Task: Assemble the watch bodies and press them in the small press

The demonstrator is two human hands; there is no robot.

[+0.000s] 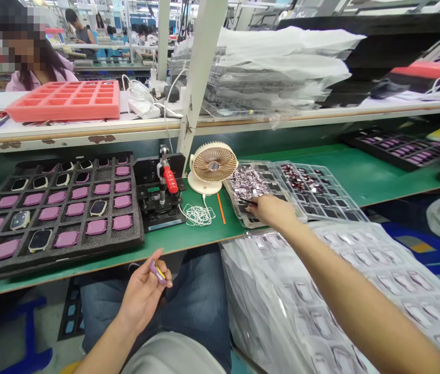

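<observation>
Purple pc (157, 272) is in the L hand (142, 291), held up over the person's lap, just off the front edge of the green bench (200, 235). It's small, matte purple outside w/ rounded corners; a bright yellow strip and a paler patch show along its R-facing side. Finer detail is too small to read.

Seen approx. edge-on, its long axis runs diag., upper L to lower R in view. Upper end points twd the bench & black foam tray (139, 221), lower end twd the lap. Yellow side faces up & R; can't tell which end is its top.

L thumb & fingers are closed lightly on it, index tip sticking up free. R hand (272, 212) is out over the clear parts tray (272, 174), fingers pinched round a thin dark tool (248, 201), its tip pointing L, near the pile of small shiny parts (245, 182). Can't tell if the tip grips any part.
</observation>
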